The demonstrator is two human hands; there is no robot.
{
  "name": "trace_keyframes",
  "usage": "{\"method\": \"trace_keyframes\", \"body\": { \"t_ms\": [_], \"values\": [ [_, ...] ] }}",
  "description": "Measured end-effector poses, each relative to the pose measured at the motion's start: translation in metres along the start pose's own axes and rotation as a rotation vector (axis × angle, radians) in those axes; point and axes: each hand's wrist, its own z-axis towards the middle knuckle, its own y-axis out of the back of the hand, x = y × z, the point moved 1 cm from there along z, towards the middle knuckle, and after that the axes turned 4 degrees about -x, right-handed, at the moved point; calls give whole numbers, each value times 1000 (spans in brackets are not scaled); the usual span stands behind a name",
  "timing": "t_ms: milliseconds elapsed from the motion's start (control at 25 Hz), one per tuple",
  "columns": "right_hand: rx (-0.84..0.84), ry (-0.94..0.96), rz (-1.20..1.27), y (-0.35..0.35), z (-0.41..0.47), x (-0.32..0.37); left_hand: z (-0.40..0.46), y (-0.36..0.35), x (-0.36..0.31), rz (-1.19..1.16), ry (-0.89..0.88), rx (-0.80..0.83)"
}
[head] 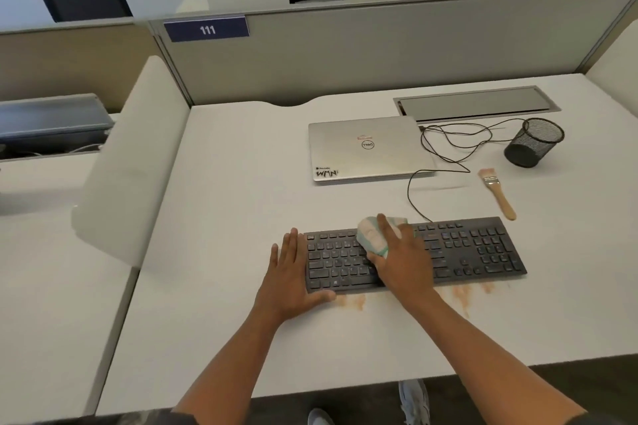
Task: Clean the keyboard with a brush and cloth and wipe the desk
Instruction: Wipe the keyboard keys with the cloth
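Black keyboard (414, 252) sits near the front edge of the white desk (224, 217), and I'm in the cloth stage on it. My right hand (397, 252) presses a pale cloth (369, 235) with green edging onto the middle keys, fingers curled over the wad and gripping it. My left hand (293, 272) lies flat with fingers spread, holding nothing, bracing the keyboard's left end with the thumb along the front edge.

Progress, judged from layout:
- Brush (497, 191) lies on the desk just behind the keyboard's right end, nobody touching it. Brushing is probably done, can't confirm.
- Cloth covers the centre only; numpad side and left block likely still to wipe.
- Desk wipe not done: orange-brown stains (352, 302) show on the desk right in front of the keyboard, left and right of my right forearm.

Count:
- 1 keyboard, cable running back toward the laptop
- 1 brush
- 1 cloth
- 1 closed silver laptop (369, 148) behind the keyboard
- 1 black mesh pen cup (533, 141), far right, looks empty
- stain patches: about three, edges too smeared to be sure
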Motion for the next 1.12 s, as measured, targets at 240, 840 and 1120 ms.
{"method": "trace_keyframes", "body": {
  "t_ms": [240,840,1120],
  "values": [
    [21,236,23,-26,-20,83,-11,-8,13,66,-16,-33],
    [109,595,-4,-18,-26,72,-12,-15,13,45,-39,-126],
    [-120,425,-49,-12,30,80,-12,-13,13,109,-29,-87]
  ]
}}
